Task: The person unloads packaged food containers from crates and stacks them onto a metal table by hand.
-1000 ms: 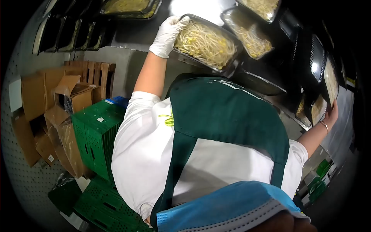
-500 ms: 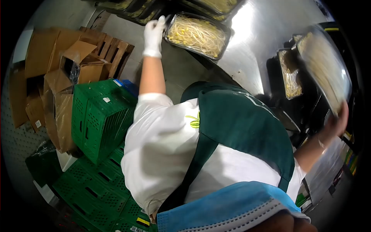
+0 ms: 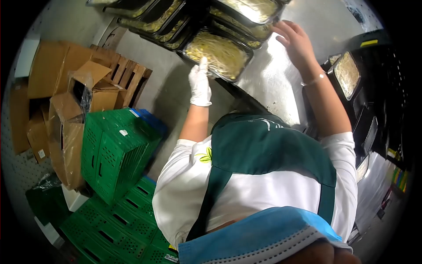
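My left hand (image 3: 200, 86), in a white glove, grips the near edge of a black tray of bean sprouts (image 3: 217, 53), with a finger over its rim; the fingers beneath are hidden. This tray is at the front of the stacked trays. My bare right hand (image 3: 298, 44), with a band at the wrist, reaches to the right end of an upper sprout tray (image 3: 252, 8). Its fingers are stretched out and its thumb is apart, near or touching the tray's edge.
More filled trays (image 3: 154, 16) stand at the upper left. At the right, another sprout tray (image 3: 347, 75) lies by black trays on the metal table (image 3: 281, 94). Green crates (image 3: 118, 149), cardboard boxes (image 3: 70, 119) and a wooden pallet (image 3: 127, 72) are at the left.
My right hand has moved left from the right side to the stack, and the tray it carried is no longer in it. My left hand has shifted from its tray's left end to the near edge.
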A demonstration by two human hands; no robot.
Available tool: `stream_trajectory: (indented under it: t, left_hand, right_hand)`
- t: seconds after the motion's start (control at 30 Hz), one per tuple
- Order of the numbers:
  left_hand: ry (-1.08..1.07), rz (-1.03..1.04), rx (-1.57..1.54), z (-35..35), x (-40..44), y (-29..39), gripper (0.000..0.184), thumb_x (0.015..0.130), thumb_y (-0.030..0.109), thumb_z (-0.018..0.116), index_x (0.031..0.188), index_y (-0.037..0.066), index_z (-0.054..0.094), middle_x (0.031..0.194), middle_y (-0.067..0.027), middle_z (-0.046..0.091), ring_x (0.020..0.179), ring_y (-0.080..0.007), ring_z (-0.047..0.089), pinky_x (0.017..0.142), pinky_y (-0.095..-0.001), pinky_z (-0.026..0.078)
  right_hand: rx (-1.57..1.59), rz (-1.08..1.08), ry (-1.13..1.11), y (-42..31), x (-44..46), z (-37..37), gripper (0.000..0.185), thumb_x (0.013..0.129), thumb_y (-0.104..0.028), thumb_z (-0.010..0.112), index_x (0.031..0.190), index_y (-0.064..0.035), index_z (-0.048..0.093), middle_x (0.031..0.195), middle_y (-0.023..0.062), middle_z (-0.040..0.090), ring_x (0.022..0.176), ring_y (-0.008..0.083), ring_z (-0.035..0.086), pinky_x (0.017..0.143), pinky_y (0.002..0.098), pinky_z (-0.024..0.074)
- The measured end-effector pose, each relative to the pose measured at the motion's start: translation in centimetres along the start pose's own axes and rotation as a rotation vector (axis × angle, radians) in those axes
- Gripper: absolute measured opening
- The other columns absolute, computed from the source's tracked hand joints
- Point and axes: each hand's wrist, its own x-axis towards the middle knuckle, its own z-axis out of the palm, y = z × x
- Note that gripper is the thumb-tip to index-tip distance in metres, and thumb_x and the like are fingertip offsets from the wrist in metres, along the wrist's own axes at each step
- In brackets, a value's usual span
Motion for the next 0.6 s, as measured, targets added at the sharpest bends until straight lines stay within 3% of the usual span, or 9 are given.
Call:
stream_trajectory:
  t: [0.03, 0.13, 0.2, 0.27, 0.33, 0.4, 0.47, 0.53, 0.6]
  left_hand:
    - [-0.013, 0.021, -0.004, -0.1, 0.7, 0.1, 0.021, 0.080, 0.027, 0.059, 0.073, 0.010, 0.050, 0.057, 0.0045, 0.045, 0.050, -0.0040, 0.042, 0.045, -0.0178, 0.034]
    - [-0.100, -0.030, 0.147, -0.8, 0.5, 0.7, 0.032, 0.082, 0.031, 0.055, 0.062, 0.008, 0.050, 0.054, 0.0011, 0.046, 0.049, -0.0077, 0.043, 0.047, -0.0204, 0.037]
    - [-0.330, 0.000, 0.251, -2.1, -1.0, 0.2, 0.047, 0.089, 0.033, 0.038, 0.053, 0.005, 0.046, 0.055, -0.0117, 0.056, 0.048, -0.0142, 0.048, 0.047, -0.0259, 0.041]
    - [-0.269, -0.056, 0.375, 0.5, -4.8, 1.1, 0.051, 0.088, 0.035, 0.043, 0.045, 0.007, 0.042, 0.048, -0.0099, 0.054, 0.047, -0.0138, 0.051, 0.052, -0.0242, 0.040]
    - [-0.481, -0.119, 0.469, 3.6, -6.8, -0.1, 0.049, 0.088, 0.034, 0.043, 0.047, 0.006, 0.046, 0.051, -0.0088, 0.056, 0.048, -0.0127, 0.050, 0.053, -0.0231, 0.040]
    - [-0.845, -0.076, 0.667, 7.0, -7.8, -2.6, 0.036, 0.085, 0.030, 0.049, 0.067, 0.001, 0.061, 0.060, -0.0065, 0.059, 0.060, -0.0092, 0.051, 0.056, -0.0239, 0.040]
    - [-1.066, -0.345, 0.529, 11.7, -10.9, -5.3, 0.034, 0.083, 0.032, 0.052, 0.077, 0.000, 0.062, 0.070, -0.0079, 0.060, 0.065, -0.0113, 0.052, 0.061, -0.0264, 0.042]
    - [-1.387, -0.213, 0.967, 15.5, -13.0, -5.8, 0.040, 0.079, 0.038, 0.055, 0.083, -0.001, 0.061, 0.080, -0.0098, 0.061, 0.070, -0.0148, 0.055, 0.068, -0.0280, 0.043]
    - [-1.493, -0.416, 1.080, 16.3, -15.0, -7.1, 0.047, 0.075, 0.044, 0.058, 0.084, -0.001, 0.061, 0.082, -0.0121, 0.061, 0.077, -0.0178, 0.056, 0.071, -0.0283, 0.043]
  right_hand:
    - [-0.217, -0.068, -0.081, -0.9, -1.2, -1.9, 0.035, 0.081, -0.018, 0.055, 0.106, 0.0056, 0.044, 0.096, 0.0098, 0.053, 0.085, 0.0142, 0.053, 0.074, 0.0241, 0.0431]
    - [-0.816, -0.108, -0.137, -3.6, -7.5, -10.8, 0.037, 0.075, -0.013, 0.060, 0.107, 0.0006, 0.048, 0.104, 0.0061, 0.052, 0.096, 0.0135, 0.050, 0.081, 0.0261, 0.0408]
    - [-0.935, -0.106, -0.085, -4.7, -13.8, -17.4, 0.050, 0.064, -0.008, 0.067, 0.110, -0.0009, 0.047, 0.109, 0.0085, 0.050, 0.103, 0.0173, 0.047, 0.088, 0.0286, 0.0371]
    - [-1.173, 0.043, -0.105, -5.2, -20.1, -22.3, 0.065, 0.054, -0.005, 0.070, 0.114, -0.0038, 0.045, 0.114, 0.0111, 0.048, 0.108, 0.0229, 0.044, 0.093, 0.0311, 0.0330]
    - [-1.298, 0.229, -0.079, -2.8, -25.1, -25.0, 0.072, 0.049, -0.006, 0.072, 0.116, -0.0047, 0.044, 0.116, 0.0128, 0.047, 0.109, 0.0284, 0.043, 0.093, 0.0337, 0.0331]
    - [-1.500, 0.051, 0.048, -0.6, -26.1, -25.1, 0.056, 0.059, -0.009, 0.068, 0.112, -0.0055, 0.048, 0.114, 0.0130, 0.049, 0.104, 0.0296, 0.045, 0.087, 0.0353, 0.0384]
    - [-1.562, -0.170, 0.109, 1.1, -25.9, -28.2, 0.035, 0.068, -0.011, 0.063, 0.102, -0.0055, 0.056, 0.101, 0.0108, 0.057, 0.091, 0.0255, 0.053, 0.077, 0.0326, 0.0441]
    - [-1.324, -0.208, 0.218, 1.1, -25.4, -28.0, 0.018, 0.073, -0.013, 0.060, 0.089, -0.0044, 0.061, 0.085, 0.0097, 0.061, 0.075, 0.0226, 0.057, 0.066, 0.0291, 0.0467]
    - [-1.245, -0.137, 0.276, 1.9, -25.0, -27.5, 0.016, 0.075, -0.017, 0.059, 0.083, -0.0034, 0.062, 0.077, 0.0128, 0.060, 0.064, 0.0236, 0.058, 0.057, 0.0281, 0.0449]
